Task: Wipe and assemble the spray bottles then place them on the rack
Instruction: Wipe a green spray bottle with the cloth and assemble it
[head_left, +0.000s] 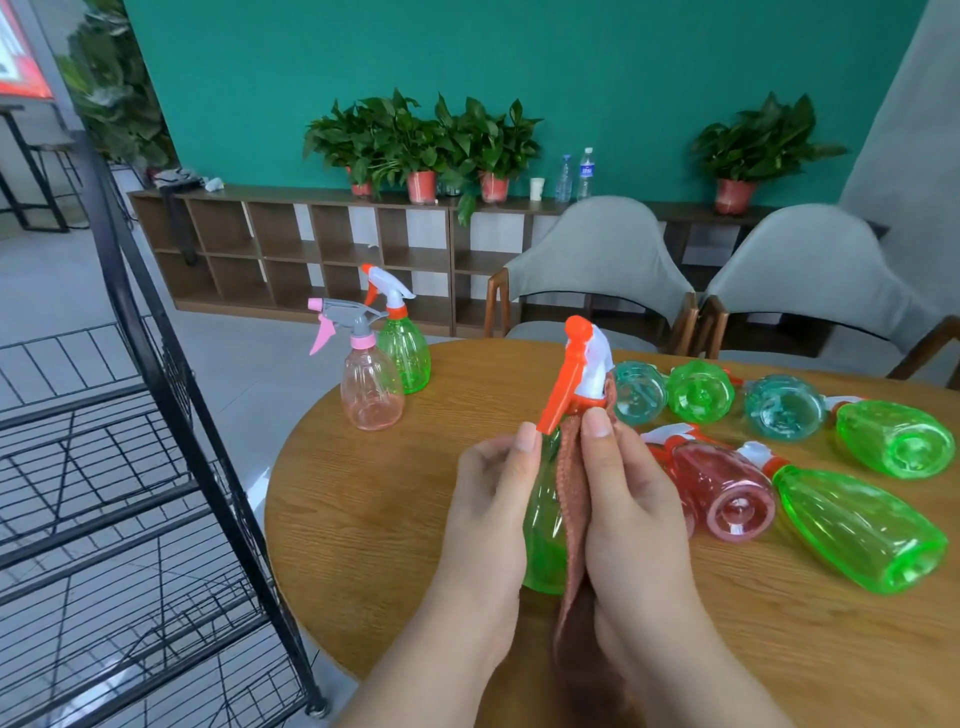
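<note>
- Left hand (493, 499): fingers curled round a green spray bottle (543, 545), held upright over the worktop (389, 519).
- Right hand (628, 504): fingers press a pink cloth (570, 483) against the bottle's side.
- Other bottles (862, 525) lie to the right; the rack (156, 467) stands to the left.

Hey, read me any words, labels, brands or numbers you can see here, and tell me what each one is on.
Nothing reads clearly.
Water bottle on the shelf: blue label, too small to read.
Red and white sign at top left: cut off and blurred, unreadable.
Spray bottles on the table: no labels visible.
</note>
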